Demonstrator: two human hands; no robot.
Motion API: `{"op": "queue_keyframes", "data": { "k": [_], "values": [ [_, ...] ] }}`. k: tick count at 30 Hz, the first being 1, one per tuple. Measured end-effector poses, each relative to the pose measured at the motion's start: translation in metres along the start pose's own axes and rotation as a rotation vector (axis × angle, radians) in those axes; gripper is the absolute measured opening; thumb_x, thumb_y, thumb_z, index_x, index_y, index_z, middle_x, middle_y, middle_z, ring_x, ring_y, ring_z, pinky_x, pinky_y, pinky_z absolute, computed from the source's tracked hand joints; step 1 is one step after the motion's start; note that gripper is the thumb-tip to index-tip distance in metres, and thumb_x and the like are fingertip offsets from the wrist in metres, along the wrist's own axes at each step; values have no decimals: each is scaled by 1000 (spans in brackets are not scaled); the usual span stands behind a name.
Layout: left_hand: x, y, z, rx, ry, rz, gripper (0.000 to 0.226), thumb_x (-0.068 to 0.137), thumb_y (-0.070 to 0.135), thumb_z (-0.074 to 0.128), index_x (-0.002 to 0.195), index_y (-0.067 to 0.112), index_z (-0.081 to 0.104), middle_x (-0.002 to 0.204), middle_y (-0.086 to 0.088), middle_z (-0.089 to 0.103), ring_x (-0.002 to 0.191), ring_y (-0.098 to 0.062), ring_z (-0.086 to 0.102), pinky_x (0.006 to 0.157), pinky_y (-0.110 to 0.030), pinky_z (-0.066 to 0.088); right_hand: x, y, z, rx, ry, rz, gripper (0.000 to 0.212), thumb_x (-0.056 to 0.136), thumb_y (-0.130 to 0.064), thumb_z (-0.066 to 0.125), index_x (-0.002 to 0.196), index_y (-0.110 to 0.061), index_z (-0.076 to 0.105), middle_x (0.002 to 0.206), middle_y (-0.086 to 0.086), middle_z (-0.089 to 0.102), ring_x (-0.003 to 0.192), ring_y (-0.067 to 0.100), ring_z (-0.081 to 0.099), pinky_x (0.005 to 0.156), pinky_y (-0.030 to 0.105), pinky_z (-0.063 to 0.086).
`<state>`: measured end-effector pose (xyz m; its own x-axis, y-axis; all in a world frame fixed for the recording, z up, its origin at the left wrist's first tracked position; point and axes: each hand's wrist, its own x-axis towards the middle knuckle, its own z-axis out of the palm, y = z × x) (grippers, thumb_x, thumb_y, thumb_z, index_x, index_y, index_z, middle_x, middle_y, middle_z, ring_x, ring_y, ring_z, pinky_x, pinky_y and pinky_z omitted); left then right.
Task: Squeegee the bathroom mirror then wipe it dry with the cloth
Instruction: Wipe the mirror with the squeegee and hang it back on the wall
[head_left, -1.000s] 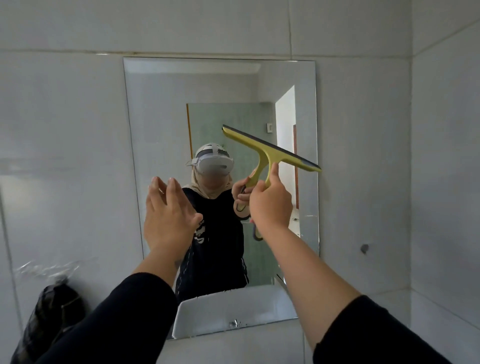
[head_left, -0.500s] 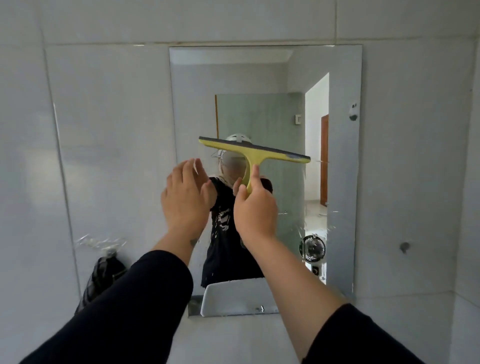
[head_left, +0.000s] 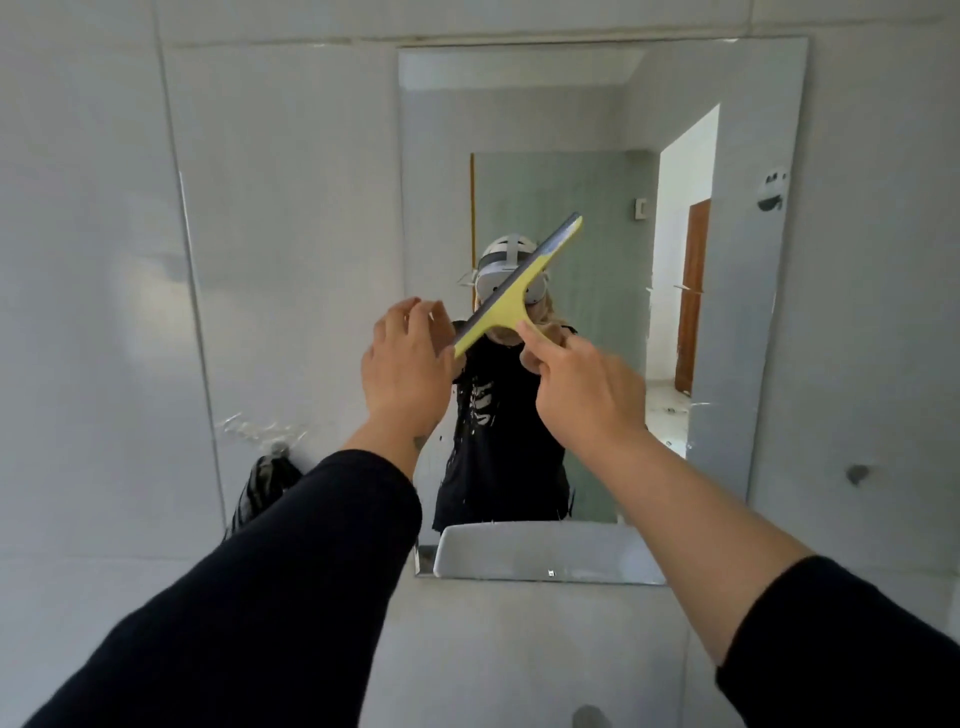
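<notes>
The mirror fills the centre and right of the frame, fixed to the tiled wall, with a white basin reflected along its lower edge. I am on the squeegee step, and I judge it barely begun: spots and splashes still show on the glass at mid-right and low centre, and the blade is not yet laid flat for a stroke. A dark striped cloth hangs at lower left of the frame, partly behind my sleeve; it looks untouched. My left hand is raised at centre, its fingers loosely curled and holding nothing, just beside the blade's lower end. My right hand is clenched round the handle of the squeegee, forefinger stretched along it. The blade's long axis runs on a diagonal, from lower left near my left hand up to upper right; the handle points down and right into my palm. Next I must level the blade, carry it to the top edge, press the rubber evenly and draw straight down.
</notes>
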<state>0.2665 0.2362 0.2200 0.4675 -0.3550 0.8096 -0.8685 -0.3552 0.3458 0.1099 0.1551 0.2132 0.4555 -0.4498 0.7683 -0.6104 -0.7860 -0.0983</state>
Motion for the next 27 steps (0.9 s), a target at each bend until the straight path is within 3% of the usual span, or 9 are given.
{"op": "queue_keyframes", "data": {
  "k": [4,9,14,19,27],
  "values": [
    [-9,15,7,-2,-53,26,54,88,25,60,137,21,38,148,0,33,134,-23,34,103,-47,41,-4,19,-16,-58,-35,-1,60,96,-15,39,143,-51,26,127,9,54,90,32,61,65,34,41],
    [-22,26,20,-7,-89,21,53,91,29,57,138,23,35,150,1,28,136,-23,32,102,-48,42,-12,45,-29,-90,-49,74,59,97,-16,39,142,-52,26,89,3,44,68,23,45,57,30,33],
    [-45,27,32,-1,-77,-10,60,91,32,57,143,24,27,154,-2,17,139,-25,26,104,-48,41,-19,76,-31,-93,-34,178,61,97,-17,38,141,-57,22,83,3,45,64,24,48,58,33,42],
    [-64,21,47,3,-108,-56,72,88,34,63,145,27,19,155,-4,11,139,-27,24,108,-48,37,-27,96,-33,-47,-36,255,53,101,-25,35,142,-56,20,85,4,46,65,22,48,56,30,36],
    [-73,11,66,56,-181,-22,72,89,40,58,147,27,16,157,1,3,141,-27,22,109,-49,36,-48,110,-18,132,-11,443,51,101,-28,36,144,-51,21,105,9,60,77,23,42,66,32,36]
  ]
}}
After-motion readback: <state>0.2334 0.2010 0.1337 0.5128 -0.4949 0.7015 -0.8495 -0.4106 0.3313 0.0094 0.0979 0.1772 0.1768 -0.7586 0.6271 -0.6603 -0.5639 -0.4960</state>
